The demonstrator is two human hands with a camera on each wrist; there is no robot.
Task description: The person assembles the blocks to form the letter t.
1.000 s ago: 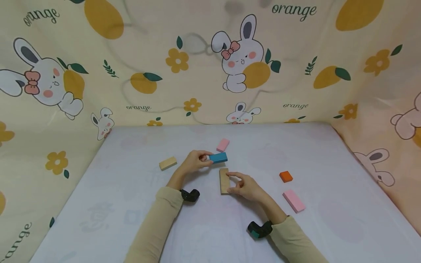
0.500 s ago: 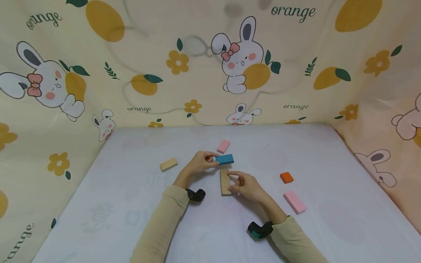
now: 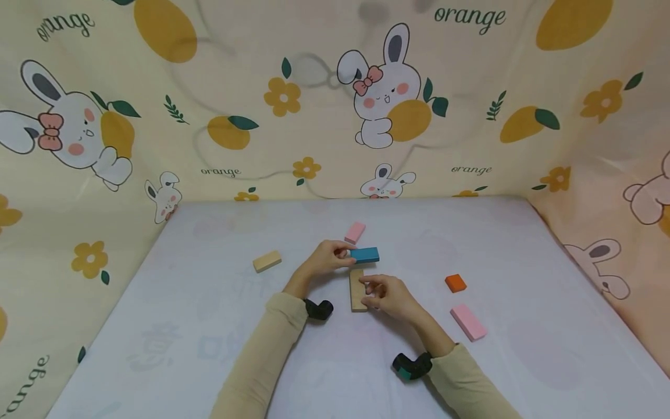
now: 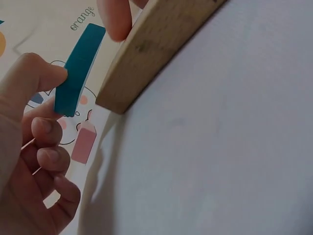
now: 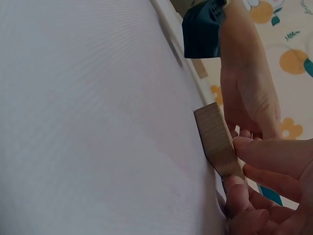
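Observation:
My left hand (image 3: 331, 256) pinches a blue block (image 3: 366, 255) by its left end between thumb and fingers, just beyond a long plain wooden block (image 3: 356, 291). In the left wrist view the blue block (image 4: 80, 71) slants up beside the wooden block (image 4: 151, 54), the two apart. The wooden block lies lengthwise away from me on the table. My right hand (image 3: 392, 298) holds it at its right side, index finger toward the far end and thumb toward the near end. In the right wrist view, the fingertips (image 5: 243, 144) press on this wooden block (image 5: 215, 137).
A small pink block (image 3: 355, 232) lies behind the blue one. Off to the left is a second wooden block (image 3: 267, 261). An orange block (image 3: 455, 283) and a larger pink block (image 3: 468, 322) lie to the right on the white-covered table (image 3: 209, 349). A patterned curtain (image 3: 314, 134) encloses the back and sides.
My left hand has shifted right with the blue block, bringing it across the far end of the wooden block. The right hand and the wooden block have stayed nearly in place.

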